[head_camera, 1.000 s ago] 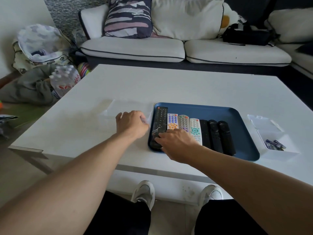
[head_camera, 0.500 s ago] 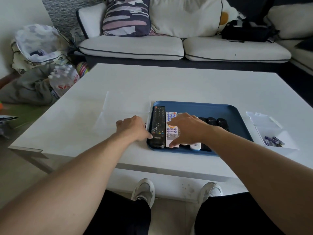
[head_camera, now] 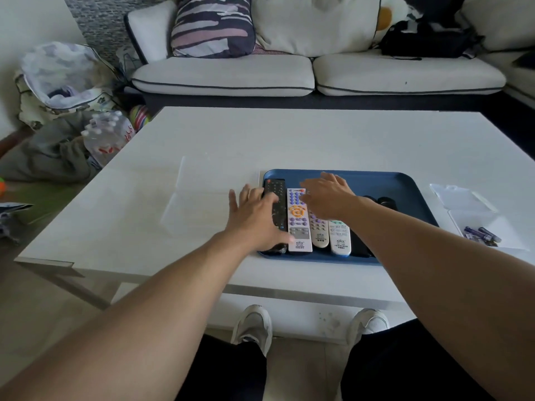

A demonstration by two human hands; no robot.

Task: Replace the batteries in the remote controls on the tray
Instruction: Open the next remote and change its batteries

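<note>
Hands meet over the blue tray (head_camera: 405, 183) on the white table (head_camera: 289, 140). Left hand (head_camera: 254, 215) lies with its fingers spread wide and fairly straight across the black remote (head_camera: 275, 188), which sits at the tray's left end; only the far end of that remote and a bit of its near end show past the hand. Right hand (head_camera: 327, 195) hangs over the far ends of the light remotes, fingers loosely extended, holding nothing. Just right of the left hand lies the white remote (head_camera: 299, 227) with purple and orange buttons, its top corner under the right hand's fingertips. Beneath the right wrist lie 2 more pale remotes, a beige remote (head_camera: 318, 233) and a white remote with a blue end (head_camera: 340, 238). Beyond the right forearm, dark remotes (head_camera: 385, 201) are mostly hidden. Well to the right of the right arm, a clear plastic box (head_camera: 463, 198) holds purple batteries (head_camera: 480, 235).
</note>
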